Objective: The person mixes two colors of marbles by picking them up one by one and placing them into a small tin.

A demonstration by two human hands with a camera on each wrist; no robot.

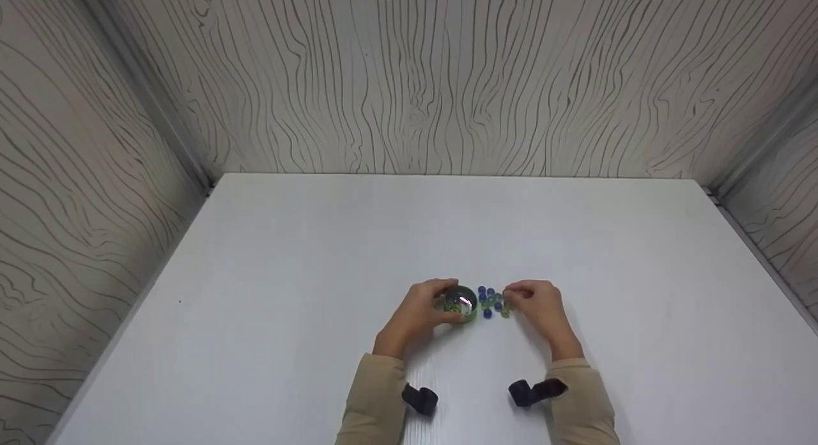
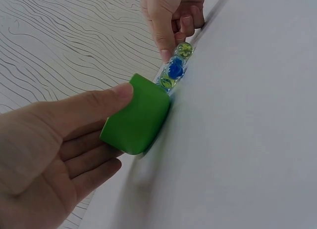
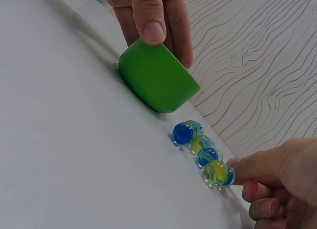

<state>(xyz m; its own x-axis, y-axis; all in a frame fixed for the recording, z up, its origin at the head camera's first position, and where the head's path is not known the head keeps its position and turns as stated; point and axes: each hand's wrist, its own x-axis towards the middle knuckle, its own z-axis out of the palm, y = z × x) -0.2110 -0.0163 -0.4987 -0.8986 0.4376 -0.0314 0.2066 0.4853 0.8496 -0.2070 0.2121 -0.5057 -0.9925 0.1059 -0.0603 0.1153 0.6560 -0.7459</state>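
Note:
My left hand grips a small green bowl, with the thumb on the near side and fingers round the far side. The bowl sits on the white table, its shiny inside showing some yellow-green bits in the head view. Just right of it lies a cluster of clear glass marbles with blue and yellow-green swirls. My right hand is at the cluster's right end, thumb and index finger reaching to the marbles, other fingers curled in. Its fingertips are partly hidden behind marbles, so I cannot tell whether they pinch one.
The white table spreads out around both hands. Wood-grain patterned panels stand at its back and sides. A black strap mount sticks inward from the left sleeve, and another black mount from the right sleeve.

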